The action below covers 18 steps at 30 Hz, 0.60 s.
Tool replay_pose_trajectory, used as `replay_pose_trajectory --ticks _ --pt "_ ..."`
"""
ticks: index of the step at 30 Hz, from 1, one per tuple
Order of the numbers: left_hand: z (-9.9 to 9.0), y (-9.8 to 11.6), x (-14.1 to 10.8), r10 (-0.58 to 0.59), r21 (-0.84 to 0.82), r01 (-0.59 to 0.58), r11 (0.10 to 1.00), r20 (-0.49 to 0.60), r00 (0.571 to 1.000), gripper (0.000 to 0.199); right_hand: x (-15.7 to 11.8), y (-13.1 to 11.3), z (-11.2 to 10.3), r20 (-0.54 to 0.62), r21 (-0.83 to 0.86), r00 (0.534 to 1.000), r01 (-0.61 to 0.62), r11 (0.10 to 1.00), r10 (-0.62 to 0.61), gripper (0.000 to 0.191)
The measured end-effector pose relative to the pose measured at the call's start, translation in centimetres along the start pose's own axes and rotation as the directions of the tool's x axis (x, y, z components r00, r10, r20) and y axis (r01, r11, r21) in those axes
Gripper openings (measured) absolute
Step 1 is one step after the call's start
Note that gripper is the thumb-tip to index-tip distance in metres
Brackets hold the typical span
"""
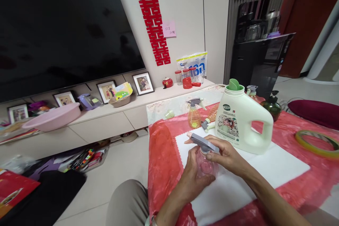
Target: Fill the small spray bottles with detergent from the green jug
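- Gripping pink btl (206, 167) in L hand (192, 180), spray head (203, 142) in R hand (230, 156); clamped close tog.
- Best: steady w/o squeezing; keep head square to neck.
- Held over white sheet (280, 164), w/ jug (230, 127) beyond R hand.
- Pointing nozzle (189, 134) away, leftward; long axis approx. upright.

The scene is viewed by one head-worn camera, faced forward and down across the table (164, 155). The left hand (194, 176) and right hand (227, 153) are seen from above at close range, just right of centre. The wall (182, 3) and screen (66, 24) are caught farther off, the screen slanted by the angle of view.
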<state>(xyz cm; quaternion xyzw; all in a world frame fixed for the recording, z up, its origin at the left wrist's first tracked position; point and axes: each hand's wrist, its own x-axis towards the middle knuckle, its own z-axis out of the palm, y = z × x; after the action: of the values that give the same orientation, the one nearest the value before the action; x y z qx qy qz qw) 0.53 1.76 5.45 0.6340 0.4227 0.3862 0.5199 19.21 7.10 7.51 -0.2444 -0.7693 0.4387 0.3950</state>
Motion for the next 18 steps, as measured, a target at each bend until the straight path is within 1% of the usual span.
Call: replay_pose_trajectory --ticks 7,11,18 --pt "0.1 0.1 0.1 0.001 0.000 -0.001 1.000 -0.008 1.000 0.084 0.0 0.0 0.1 -0.017 -0.007 0.999 -0.046 0.999 0.046 0.055" --pt "0.0 0.2 0.1 -0.013 0.003 0.013 1.000 -0.010 1.000 0.085 0.1 0.0 0.1 -0.019 0.004 0.999 -0.050 0.999 0.050 0.053" --pt "0.0 -1.6 0.1 0.009 0.015 -0.009 1.000 -0.001 1.000 0.097 0.1 0.1 -0.1 0.017 0.018 0.997 -0.075 0.997 0.074 0.058"
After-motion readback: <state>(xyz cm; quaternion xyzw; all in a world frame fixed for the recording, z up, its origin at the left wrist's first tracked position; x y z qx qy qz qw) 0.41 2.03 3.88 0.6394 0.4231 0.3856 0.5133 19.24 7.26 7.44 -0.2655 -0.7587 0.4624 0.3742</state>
